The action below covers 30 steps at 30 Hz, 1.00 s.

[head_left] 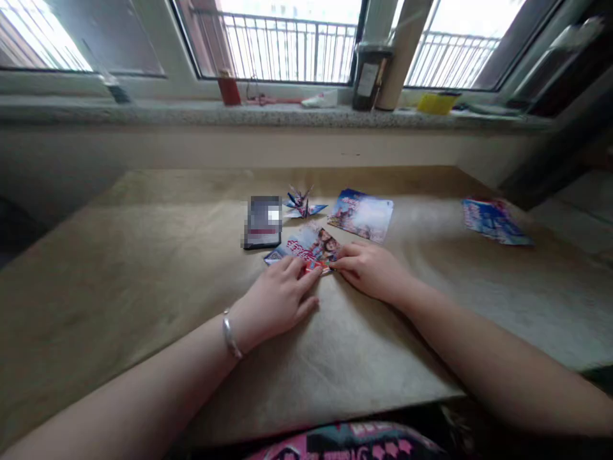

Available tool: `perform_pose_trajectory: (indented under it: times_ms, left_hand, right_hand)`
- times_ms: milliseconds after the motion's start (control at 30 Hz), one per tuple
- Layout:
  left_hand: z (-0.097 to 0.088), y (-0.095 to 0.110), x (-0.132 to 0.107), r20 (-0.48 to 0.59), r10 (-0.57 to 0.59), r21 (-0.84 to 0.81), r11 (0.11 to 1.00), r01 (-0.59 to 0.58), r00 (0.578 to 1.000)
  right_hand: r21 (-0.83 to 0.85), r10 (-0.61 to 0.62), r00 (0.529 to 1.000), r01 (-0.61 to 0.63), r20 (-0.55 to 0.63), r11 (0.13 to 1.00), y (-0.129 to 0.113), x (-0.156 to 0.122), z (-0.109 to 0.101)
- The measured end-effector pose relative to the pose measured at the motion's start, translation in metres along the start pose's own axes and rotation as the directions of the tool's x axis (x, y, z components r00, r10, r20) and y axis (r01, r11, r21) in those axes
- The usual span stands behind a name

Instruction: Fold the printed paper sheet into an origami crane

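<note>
A colourful printed paper square (309,248) lies on the tan table (143,268), turned like a diamond with its near corner folded. My left hand (278,299), a silver bangle on its wrist, rests with fingers pressed flat on the paper's near left edge. On the near right edge, my right hand (371,271) pinches the paper with its fingertips. Behind the paper stands a folded paper crane (301,203). A dark phone (263,222) lies just left of it.
Another printed sheet (363,214) lies behind my right hand, and a third (493,220) at the far right of the table. The windowsill (287,115) carries a red cup (229,89), a dark container (368,76) and a yellow box (437,103).
</note>
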<state>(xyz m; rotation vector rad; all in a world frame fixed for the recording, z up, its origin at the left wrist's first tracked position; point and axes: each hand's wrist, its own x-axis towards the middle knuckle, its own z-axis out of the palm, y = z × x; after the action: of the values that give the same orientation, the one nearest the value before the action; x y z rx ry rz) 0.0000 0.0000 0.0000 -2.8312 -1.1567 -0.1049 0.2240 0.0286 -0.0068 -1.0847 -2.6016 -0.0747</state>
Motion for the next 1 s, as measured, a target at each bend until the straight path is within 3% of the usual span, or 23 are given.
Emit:
perform_pose_trajectory:
  times_ms: [533,733,1000]
  left_hand:
    - [0.0010,-0.0027,-0.0003,-0.041,0.051,-0.030,0.998,-0.053,0.998]
    - [0.0014,-0.0006,-0.0012,-0.032,0.018,-0.053,0.998,-0.020,0.999]
    - [-0.0021,-0.0003,-0.0020,-0.010,0.020,-0.070,0.997,-0.021,1.000]
  right_hand:
    - [-0.034,-0.005,1.000,0.005,0.020,0.999,0.0023,-0.0017,0.0003]
    - [-0.102,-0.064,0.998,0.066,0.019,0.993,-0.0028,-0.0009,0.0001]
    - [-0.058,-0.146,0.989,0.145,-0.023,0.988,-0.0041,-0.0001,0.0037]
